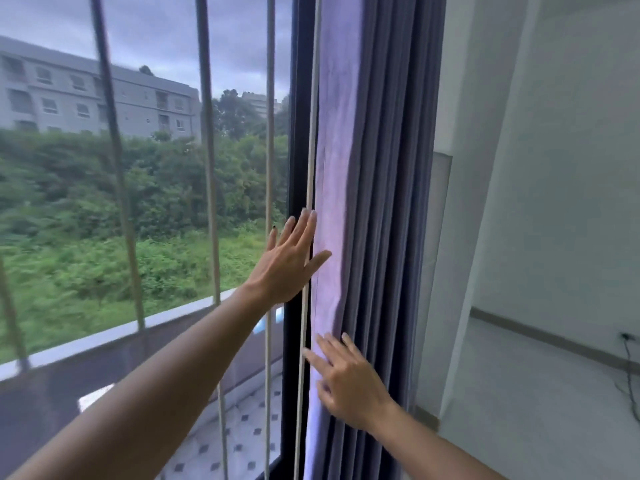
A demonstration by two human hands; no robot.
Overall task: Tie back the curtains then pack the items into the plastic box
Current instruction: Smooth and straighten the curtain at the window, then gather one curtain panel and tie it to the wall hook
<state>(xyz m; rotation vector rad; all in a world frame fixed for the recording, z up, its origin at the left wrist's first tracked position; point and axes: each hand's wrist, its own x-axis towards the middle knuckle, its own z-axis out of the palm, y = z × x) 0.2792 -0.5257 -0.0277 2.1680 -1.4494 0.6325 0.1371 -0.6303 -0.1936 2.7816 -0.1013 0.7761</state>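
The blue-purple pleated fabric curtain (367,202) hangs gathered in vertical folds at the right side of the window, against the black metal window frame (294,168). Its near edge catches pale lilac light; the folds further right are darker. No tie is around it, and no box shows in this view.

The left hand (289,261) reaches up with fingers straight and spread, flat against the curtain's left edge where the cloth meets the frame; the thumb lies on the fabric. The right hand (346,379) is lower, fingers extended and slightly fanned, their tips touching the pale front fold. Neither hand grips anything.

A thin white cord (310,202) runs vertically just beside the curtain's edge, passing behind the left hand.

Through the glass, slender grey vertical railing bars (207,133) stand on a balcony with a pale patterned tile floor (242,438) and a grey ledge (104,337). Beyond lie dense green shrubs (156,188), a grey multi-storey building (86,95) and an overcast sky.

To the right of the curtain is a plain white wall (554,168) with a skirting strip, and a black cable (628,372) hanging from a wall socket near the right edge.
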